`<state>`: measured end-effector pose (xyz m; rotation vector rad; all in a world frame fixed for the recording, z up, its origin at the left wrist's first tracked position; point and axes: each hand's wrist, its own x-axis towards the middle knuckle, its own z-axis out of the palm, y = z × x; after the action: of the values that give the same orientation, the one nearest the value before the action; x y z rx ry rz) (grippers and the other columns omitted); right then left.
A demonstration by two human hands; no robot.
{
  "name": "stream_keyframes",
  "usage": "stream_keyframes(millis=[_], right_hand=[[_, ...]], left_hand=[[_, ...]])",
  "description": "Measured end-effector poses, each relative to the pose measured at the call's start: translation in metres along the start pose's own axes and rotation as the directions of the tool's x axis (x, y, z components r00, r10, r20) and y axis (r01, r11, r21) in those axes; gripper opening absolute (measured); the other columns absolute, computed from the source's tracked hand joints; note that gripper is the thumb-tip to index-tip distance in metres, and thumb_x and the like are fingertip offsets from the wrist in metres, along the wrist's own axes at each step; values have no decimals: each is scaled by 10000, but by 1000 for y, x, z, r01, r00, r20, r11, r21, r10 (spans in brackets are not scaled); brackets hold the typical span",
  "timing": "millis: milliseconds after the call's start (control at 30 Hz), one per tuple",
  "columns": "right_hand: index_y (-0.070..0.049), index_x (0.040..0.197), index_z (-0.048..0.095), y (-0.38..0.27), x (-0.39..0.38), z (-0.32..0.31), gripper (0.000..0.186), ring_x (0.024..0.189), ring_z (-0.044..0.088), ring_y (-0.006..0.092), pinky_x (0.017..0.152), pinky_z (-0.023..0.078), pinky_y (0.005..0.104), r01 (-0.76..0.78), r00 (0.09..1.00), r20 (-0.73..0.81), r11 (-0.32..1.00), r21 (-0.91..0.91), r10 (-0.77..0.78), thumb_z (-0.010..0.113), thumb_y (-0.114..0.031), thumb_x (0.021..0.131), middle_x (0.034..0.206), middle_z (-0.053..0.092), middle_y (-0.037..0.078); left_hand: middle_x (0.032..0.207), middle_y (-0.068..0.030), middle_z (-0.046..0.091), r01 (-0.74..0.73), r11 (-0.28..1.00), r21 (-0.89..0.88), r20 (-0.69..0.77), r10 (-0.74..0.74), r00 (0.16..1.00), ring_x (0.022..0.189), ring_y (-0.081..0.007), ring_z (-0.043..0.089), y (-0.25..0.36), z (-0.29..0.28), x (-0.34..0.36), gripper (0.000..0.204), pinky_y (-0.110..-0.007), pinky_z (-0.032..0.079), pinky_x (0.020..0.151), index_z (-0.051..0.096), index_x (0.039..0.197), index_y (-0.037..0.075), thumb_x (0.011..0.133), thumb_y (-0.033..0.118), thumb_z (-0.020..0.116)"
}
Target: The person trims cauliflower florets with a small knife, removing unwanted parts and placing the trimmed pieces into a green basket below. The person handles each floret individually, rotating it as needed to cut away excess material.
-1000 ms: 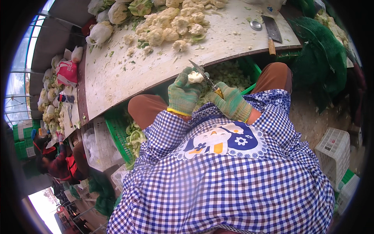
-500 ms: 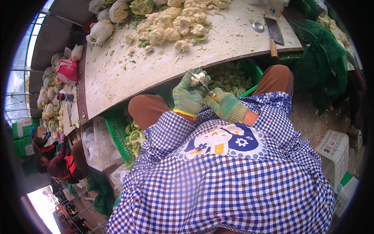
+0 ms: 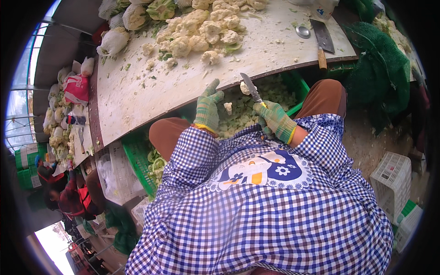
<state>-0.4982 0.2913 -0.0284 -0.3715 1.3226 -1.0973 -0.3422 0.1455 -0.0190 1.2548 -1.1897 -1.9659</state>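
My left hand [image 3: 207, 108], in a striped green knit glove, is open, with index finger raised near the board's edge. Beside it a white floret piece [image 3: 228, 108] shows over the green crate [image 3: 300, 89] of chopped leaves and stems. My right hand [image 3: 275, 119], gloved alike, grips a small knife [image 3: 250, 87] by its yellowish handle, blade pointing up. Another white piece [image 3: 244, 88] is at the blade's left side; whether it touches is unclear. A heap of cauliflower florets [image 3: 197, 39] lies on the white board [image 3: 123, 105] above my hands.
A cleaver [image 3: 323, 41], round metal lid [image 3: 302, 32] and bagged cauliflowers [image 3: 112, 43] lie on the board. Green netting [image 3: 376, 82] hangs at right above a white crate [image 3: 389, 178]. Two co-workers [image 3: 73, 197] are at the lower left, beside another table.
My left hand has opened and moved left off the floret. White pieces now show separately over the crate. The knife has swung more upright in my right hand, rightward of before.
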Motion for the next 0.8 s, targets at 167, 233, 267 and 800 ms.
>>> stream_keyframes(millis=[167, 233, 267, 800], right_hand=[[-77, 890, 529, -1, 12, -3, 180, 396, 394, 93, 319, 321, 249, 16, 999, -41, 1000, 4, -16, 569, -241, 954, 592, 462, -5], [-81, 889, 526, 0, 16, -3, 183, 392, 390, 93, 323, 320, 245, 12, 998, -66, 1000, -10, -12, 568, -246, 955, 595, 463, -6], [-84, 889, 525, 1, 18, -4, 184, 389, 388, 93, 325, 319, 243, -3, 995, -97, 1000, -31, 0, 567, -249, 956, 596, 464, -7], [-34, 947, 553, -9, 12, -8, 286, 502, 499, 154, 464, 407, 281, 260, 957, -55, 927, -269, -284, 596, -317, 932, 635, 535, 72]], left_hand=[[1463, -179, 387, -277, 392, 878, 62, 479, 876, 1352, -306, 375, 24, -22, 93, 569, -369, 302, 1118, 490, 1376, 165, 831, 34, 587], [1485, -174, 347, -272, 65, 960, 202, 510, 836, 1353, -283, 375, 33, -26, 132, 572, -392, 325, 1106, 483, 1381, 210, 842, 59, 601], [1487, -160, 350, -298, -31, 954, 278, 463, 842, 1359, -285, 363, 36, -26, 147, 565, -395, 320, 1111, 486, 1377, 220, 844, 75, 607], [1226, -195, 538, 151, 795, -587, 173, -59, 983, 1178, -372, 506, 30, -35, 83, 468, -622, 391, 1028, 431, 1303, -5, 958, 299, 518]])
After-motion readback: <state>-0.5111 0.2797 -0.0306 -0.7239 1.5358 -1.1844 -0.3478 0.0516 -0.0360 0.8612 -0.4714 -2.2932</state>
